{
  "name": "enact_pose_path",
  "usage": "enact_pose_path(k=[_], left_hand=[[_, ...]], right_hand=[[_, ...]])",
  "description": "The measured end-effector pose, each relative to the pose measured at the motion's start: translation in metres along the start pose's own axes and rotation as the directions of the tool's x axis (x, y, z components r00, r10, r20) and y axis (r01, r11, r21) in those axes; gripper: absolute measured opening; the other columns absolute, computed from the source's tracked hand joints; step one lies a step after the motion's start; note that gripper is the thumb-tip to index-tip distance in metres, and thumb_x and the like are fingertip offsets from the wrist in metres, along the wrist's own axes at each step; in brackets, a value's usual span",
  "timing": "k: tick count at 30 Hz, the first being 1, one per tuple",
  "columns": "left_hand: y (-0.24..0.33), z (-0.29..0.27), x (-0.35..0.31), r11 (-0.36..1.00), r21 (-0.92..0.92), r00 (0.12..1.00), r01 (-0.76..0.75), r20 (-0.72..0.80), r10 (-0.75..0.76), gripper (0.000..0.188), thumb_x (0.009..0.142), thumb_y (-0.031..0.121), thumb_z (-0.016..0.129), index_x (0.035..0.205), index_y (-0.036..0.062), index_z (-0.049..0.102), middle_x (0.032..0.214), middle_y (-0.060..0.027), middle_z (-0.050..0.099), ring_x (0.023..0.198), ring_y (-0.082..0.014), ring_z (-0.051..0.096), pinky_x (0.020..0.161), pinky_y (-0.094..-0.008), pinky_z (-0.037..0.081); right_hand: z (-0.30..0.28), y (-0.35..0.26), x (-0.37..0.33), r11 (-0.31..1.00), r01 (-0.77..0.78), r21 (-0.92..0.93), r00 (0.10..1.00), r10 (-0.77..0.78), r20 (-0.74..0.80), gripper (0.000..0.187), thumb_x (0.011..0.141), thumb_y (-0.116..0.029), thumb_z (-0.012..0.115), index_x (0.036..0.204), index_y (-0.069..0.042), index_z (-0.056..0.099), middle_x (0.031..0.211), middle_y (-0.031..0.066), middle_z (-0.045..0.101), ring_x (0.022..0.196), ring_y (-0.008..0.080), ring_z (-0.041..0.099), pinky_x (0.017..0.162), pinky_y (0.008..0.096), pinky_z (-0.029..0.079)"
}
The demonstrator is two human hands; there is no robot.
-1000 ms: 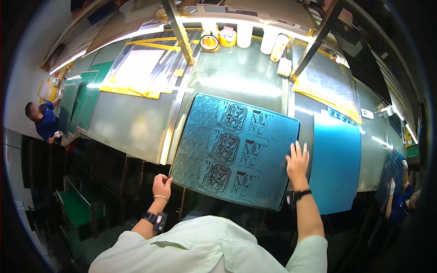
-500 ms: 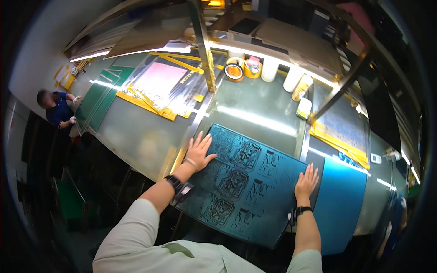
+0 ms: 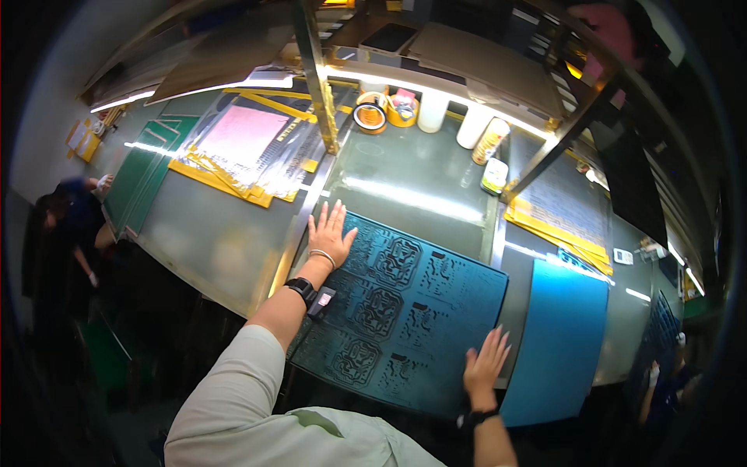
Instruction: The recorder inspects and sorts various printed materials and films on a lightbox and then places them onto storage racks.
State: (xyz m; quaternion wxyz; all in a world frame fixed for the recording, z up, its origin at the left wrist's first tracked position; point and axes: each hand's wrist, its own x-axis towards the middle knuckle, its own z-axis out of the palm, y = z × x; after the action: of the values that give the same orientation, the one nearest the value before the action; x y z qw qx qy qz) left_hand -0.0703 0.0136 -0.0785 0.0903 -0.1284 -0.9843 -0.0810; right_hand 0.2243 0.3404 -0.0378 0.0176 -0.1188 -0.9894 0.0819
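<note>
A dark blue circuit board panel (image 3: 463,311), patterned with black traces, lies tilted on the glass-like tabletop in front of me. My left hand (image 3: 330,236) is open, its fingers spread flat at the panel's far left corner. Along the panel's right edge, toward its near corner, is my right hand (image 3: 487,361), also open with fingers stretched out. Whether the right palm touches the panel I cannot tell. To the right of that hand lies a plain blue sheet (image 3: 562,342).
Tape rolls (image 3: 369,117), white bottles (image 3: 433,114) and a yellow can (image 3: 490,142) stand at the back. Metal posts (image 3: 315,78) rise on both sides. Yellow-edged films (image 3: 226,156) and green panels (image 3: 140,183) lie left. A person (image 3: 66,226) is at far left.
My right hand has moved down the panel's right edge toward me. My left hand stays near the far left corner, a little farther up. The co-worker at left has lowered an arm.
</note>
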Motion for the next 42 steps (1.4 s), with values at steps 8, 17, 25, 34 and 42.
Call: enact_pose_path(k=[8,17,25,34,42], left_hand=[[-0.019,-0.039,-0.084,0.991,0.104,0.992,0.079,0.094,-0.089,0.070,0.084,0.049,0.043,0.135,0.0044,0.026,0.145,-0.0101,0.015,0.134,-0.0273,0.011,0.105,-0.0491,0.014],[-0.112,-0.046,-0.329,0.111,-0.496,0.411,0.861,0.550,-0.727,0.038,0.077,0.041,0.064,0.087,0.0052,0.055,0.080,-0.0078,0.058,0.077,-0.0254,0.054,0.070,-0.0398,0.043],[-0.067,-0.074,-0.294,-0.615,-0.518,0.435,0.594,0.850,-0.297,0.020,0.087,0.031,0.050,0.097,0.0137,0.057,0.079,0.0005,0.060,0.078,-0.0215,0.056,0.073,-0.0398,0.046],[0.116,-0.292,-0.066,-0.572,-0.792,0.937,0.215,0.002,0.350,0.044,0.093,0.032,0.038,0.128,0.0051,0.039,0.126,-0.0148,0.046,0.110,-0.0282,0.050,0.089,-0.0381,0.043],[0.180,-0.195,-0.188,-0.038,-0.774,0.718,0.632,0.566,0.405,0.033,0.088,0.025,0.055,0.111,0.0018,0.055,0.101,-0.0108,0.062,0.088,-0.0169,0.061,0.073,-0.0265,0.049]], right_hand=[[-0.019,-0.022,-0.192,0.982,-0.167,0.087,0.968,0.147,0.205,0.057,0.084,-0.032,0.051,0.125,0.006,0.039,0.134,0.0205,0.033,0.127,0.0393,0.024,0.103,0.0515,0.018],[0.011,0.027,-0.106,-0.484,-0.709,0.512,0.605,-0.046,0.795,0.037,0.083,-0.015,0.057,0.114,0.003,0.051,0.106,0.0117,0.058,0.097,0.0217,0.056,0.085,0.0325,0.043],[-0.156,-0.003,-0.111,0.121,-0.387,0.914,0.894,-0.195,0.404,0.035,0.077,-0.003,0.062,0.110,0.006,0.054,0.104,0.0107,0.059,0.094,0.0159,0.054,0.084,0.0282,0.041],[-0.243,0.078,-0.087,-0.276,0.158,0.948,0.979,0.169,-0.114,0.054,0.078,-0.005,0.060,0.126,0.001,0.037,0.120,0.0114,0.049,0.110,0.0257,0.048,0.094,0.0408,0.040],[-0.320,0.161,0.155,-0.431,0.398,0.810,0.916,0.149,-0.371,0.034,0.082,-0.001,0.053,0.116,-0.002,0.046,0.111,0.0121,0.053,0.105,0.0279,0.050,0.088,0.0411,0.044]])
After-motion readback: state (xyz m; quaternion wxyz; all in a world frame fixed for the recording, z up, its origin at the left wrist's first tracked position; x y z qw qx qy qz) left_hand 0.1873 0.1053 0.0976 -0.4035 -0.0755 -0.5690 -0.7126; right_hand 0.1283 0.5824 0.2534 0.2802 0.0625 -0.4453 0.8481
